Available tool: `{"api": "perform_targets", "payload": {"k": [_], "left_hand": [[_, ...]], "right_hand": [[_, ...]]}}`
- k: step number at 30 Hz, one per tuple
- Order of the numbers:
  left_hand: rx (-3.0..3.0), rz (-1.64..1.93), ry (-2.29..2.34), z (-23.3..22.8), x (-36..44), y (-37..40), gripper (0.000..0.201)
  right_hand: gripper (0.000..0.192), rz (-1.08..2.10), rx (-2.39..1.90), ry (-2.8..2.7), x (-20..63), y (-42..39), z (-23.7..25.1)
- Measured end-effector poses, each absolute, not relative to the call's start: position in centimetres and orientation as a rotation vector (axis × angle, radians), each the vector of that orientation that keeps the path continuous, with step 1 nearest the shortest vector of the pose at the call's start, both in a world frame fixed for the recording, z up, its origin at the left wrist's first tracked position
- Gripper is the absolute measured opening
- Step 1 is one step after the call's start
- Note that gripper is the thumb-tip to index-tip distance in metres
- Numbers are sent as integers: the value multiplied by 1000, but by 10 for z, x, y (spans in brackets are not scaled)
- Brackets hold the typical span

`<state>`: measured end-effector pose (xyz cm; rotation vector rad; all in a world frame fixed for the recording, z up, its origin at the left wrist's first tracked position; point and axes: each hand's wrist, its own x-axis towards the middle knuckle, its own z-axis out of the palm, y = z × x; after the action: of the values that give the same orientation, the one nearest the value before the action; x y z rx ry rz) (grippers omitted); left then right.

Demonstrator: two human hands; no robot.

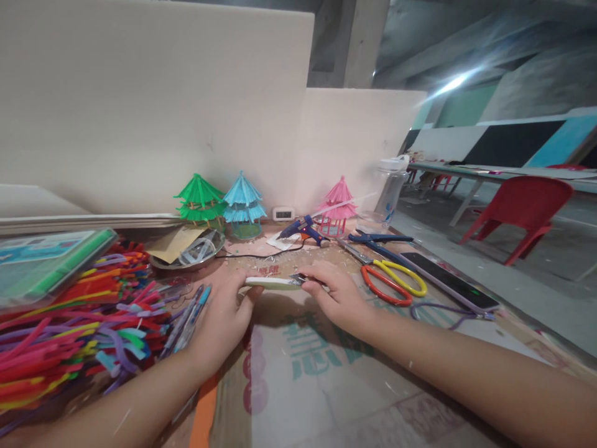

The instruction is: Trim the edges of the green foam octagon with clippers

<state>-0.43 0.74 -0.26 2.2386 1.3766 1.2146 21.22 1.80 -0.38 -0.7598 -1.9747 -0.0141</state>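
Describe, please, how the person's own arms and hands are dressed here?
Both forearms are bare, with no sleeves in view. The left hand and right hand wear no gloves; no rings, watch or bands show on either wrist.

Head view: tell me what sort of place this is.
Probably a craft workbench in a plain workshop hall. A heap of pipe cleaners, a glue gun, scissors and small paper pagodas lie around the hands; more tables and a red chair stand on the bare floor beyond.
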Motion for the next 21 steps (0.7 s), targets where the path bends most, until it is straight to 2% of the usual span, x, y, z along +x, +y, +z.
{"api": "perform_targets", "payload": {"k": [12, 21], "left_hand": [[2240, 1190, 1369, -5, -6, 9, 20], [2222, 1181, 1403, -4, -3, 7, 21]], "right_hand": [[36, -17, -772, -2003, 211, 16, -2], [25, 25, -776, -1902, 211, 18, -5]]}}
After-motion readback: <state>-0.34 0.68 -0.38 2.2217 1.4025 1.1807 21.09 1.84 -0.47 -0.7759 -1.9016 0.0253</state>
